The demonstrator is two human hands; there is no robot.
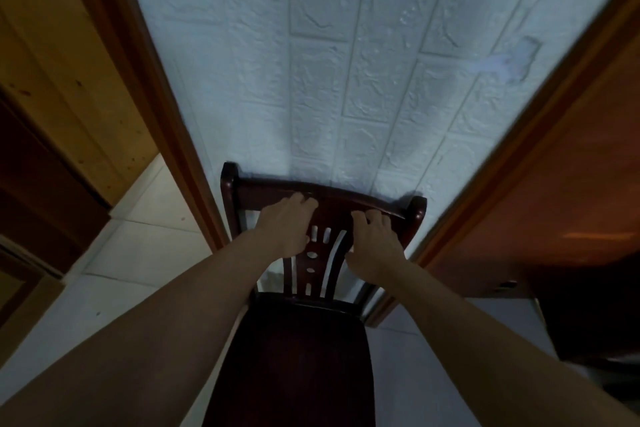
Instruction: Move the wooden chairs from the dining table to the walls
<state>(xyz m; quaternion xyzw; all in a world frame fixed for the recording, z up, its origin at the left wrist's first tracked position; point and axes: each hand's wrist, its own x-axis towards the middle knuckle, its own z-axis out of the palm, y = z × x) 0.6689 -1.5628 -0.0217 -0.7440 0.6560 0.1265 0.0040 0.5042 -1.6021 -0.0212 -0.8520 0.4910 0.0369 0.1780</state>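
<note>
A dark wooden chair (301, 350) stands in front of me with its backrest against a white brick-textured wall (346, 62). Its carved back slat and dark seat face me. My left hand (287, 225) grips the top rail of the backrest left of centre. My right hand (375, 243) grips the same rail right of centre, fingers curled over the top edge. Both forearms reach forward over the seat. The chair legs are hidden below the seat.
A brown door frame (166, 87) with a light wooden door (52, 55) borders the wall on the left. An orange-brown wooden door (561, 191) stands on the right. White floor tiles (138, 246) show beside the chair. Something dark (588, 315) sits low at the right.
</note>
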